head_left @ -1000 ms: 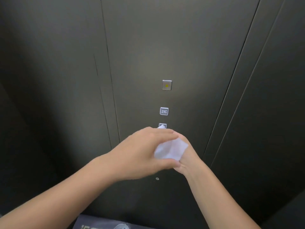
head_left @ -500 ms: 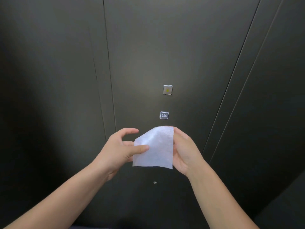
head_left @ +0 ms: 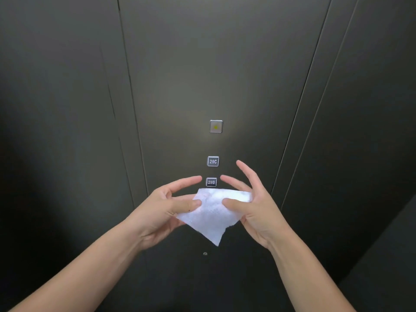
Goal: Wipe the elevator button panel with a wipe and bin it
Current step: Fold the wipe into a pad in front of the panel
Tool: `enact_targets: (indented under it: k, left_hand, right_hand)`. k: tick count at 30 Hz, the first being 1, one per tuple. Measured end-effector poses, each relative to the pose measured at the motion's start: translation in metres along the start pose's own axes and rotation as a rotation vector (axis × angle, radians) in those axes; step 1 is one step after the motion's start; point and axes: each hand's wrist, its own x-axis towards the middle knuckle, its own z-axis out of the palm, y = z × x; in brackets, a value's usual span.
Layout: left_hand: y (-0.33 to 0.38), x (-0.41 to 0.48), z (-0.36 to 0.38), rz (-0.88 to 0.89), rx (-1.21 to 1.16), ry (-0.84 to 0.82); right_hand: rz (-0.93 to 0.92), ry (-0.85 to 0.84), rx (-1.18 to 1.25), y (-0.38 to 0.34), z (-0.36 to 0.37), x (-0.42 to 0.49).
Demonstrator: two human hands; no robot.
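Observation:
A white wipe (head_left: 213, 212) is spread out between my two hands, one corner hanging down. My left hand (head_left: 167, 209) pinches its left edge with the thumb on top. My right hand (head_left: 254, 206) pinches its right side, the other fingers spread upward. Both hands hover in front of the dark metal elevator button panel (head_left: 202, 75). Above the wipe sit the button marked 29B (head_left: 211, 182), the button marked 29C (head_left: 213, 161) and a square button with a yellow mark (head_left: 216, 126). Any buttons lower down are hidden behind the wipe.
Dark wall panels (head_left: 56, 131) with vertical seams flank the button panel on both sides. A small round screw or keyhole (head_left: 205, 253) sits on the panel below the wipe. No bin is in view.
The wipe was bunched between my hands, then held up flat. Now it is stretched sideways between both hands and lower, so the 29B button shows.

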Motion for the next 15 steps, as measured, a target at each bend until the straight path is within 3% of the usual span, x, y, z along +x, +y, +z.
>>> enact_targets:
  k: [3, 5, 9, 12, 15]
  left_hand:
    - [-0.001, 0.003, 0.001, 0.120, -0.002, 0.039]
    - [-0.001, 0.005, 0.005, 0.254, 0.063, 0.099]
    - [0.001, 0.004, 0.012, 0.411, 0.112, 0.129]
    - [0.004, 0.003, 0.018, 0.343, -0.096, 0.098]
    - [0.006, 0.004, 0.022, 0.146, -0.346, 0.223]
  right_hand:
    - [-0.003, 0.100, -0.054, -0.010, 0.000, 0.001]
    - [0.079, 0.151, 0.050, -0.013, 0.000, 0.000]
    - [0.304, 0.014, 0.295, -0.013, 0.007, -0.007]
    - [0.440, -0.012, 0.313, -0.009, 0.016, -0.009]
    - [0.618, -0.070, 0.330, -0.009, 0.024, -0.011]
